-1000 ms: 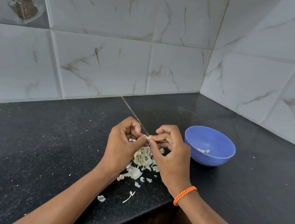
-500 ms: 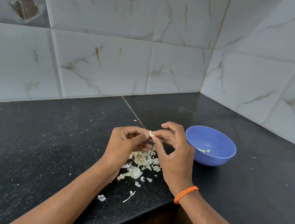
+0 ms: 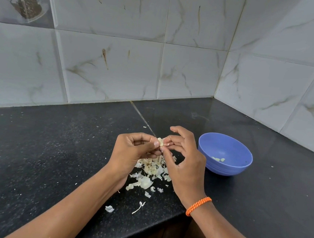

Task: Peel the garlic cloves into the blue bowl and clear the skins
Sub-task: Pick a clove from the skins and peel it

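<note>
Presently: one small pale garlic clove, pinched between left hand and right hand fingertips. Below the grip, a heap of papery off-white garlic skins on black speckled stone counter. Right of the grip, round blue plastic bowl holding peeled pieces.

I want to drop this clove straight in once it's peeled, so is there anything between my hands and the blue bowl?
Nothing visible. The garlic clove is pinched between the left hand and right hand, and the blue bowl sits just right of them on bare black counter. The skins pile lies below the hands, off that path.
</note>
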### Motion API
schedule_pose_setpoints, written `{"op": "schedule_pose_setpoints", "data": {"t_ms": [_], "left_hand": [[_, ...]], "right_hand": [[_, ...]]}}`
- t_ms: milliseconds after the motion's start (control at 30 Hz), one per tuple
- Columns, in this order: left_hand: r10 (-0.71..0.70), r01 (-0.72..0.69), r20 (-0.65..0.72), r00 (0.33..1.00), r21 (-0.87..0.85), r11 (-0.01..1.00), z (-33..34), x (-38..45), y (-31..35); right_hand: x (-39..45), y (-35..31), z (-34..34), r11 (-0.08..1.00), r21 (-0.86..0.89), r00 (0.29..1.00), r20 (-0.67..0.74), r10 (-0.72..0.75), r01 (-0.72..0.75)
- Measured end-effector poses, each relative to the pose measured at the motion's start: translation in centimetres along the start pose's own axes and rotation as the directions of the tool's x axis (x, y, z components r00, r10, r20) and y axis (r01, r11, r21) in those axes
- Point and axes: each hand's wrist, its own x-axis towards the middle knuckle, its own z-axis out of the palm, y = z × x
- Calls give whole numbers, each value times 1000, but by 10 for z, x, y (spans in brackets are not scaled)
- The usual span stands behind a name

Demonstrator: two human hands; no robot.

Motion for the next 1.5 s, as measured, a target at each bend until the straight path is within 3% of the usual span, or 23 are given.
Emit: {"op": "schedule_pose_setpoints", "data": {"t_ms": [300,567,733,900,1067,1233,1333,1400,1500], "left_hand": [[-11,11,55,998,-10,1000,1,0,-4],[37,-60,141,989,160,985,3,1,-7],[173,-202,109,979,406,891,-3,5,-6],[198,-234,125,972,492,839,-7,7,-10],[242,-325,217,946,611,722,-10,9,-9],[223,-345,264,939,694,632,-11,9,-12],[241,-328,229,943,755,567,-12,10,-14],[265,-290,162,951,766,573,-14,12,-17],[281,-277,126,951,748,603,-19,15,-19]], "right_hand": [[2,0,-1,979,165,992,23,120,-123],[8,4,-5,964,174,978,-9,207,-202],[8,11,-7,968,153,978,101,185,-199],[9,18,-12,985,39,967,198,159,-170],[13,21,-26,989,-11,944,295,146,-150],[19,19,-38,978,-18,905,375,201,-210],[20,24,-35,978,-126,920,336,200,-167],[24,29,-35,943,-328,929,332,164,-49],[24,29,-31,811,-570,826,516,227,133]]}}
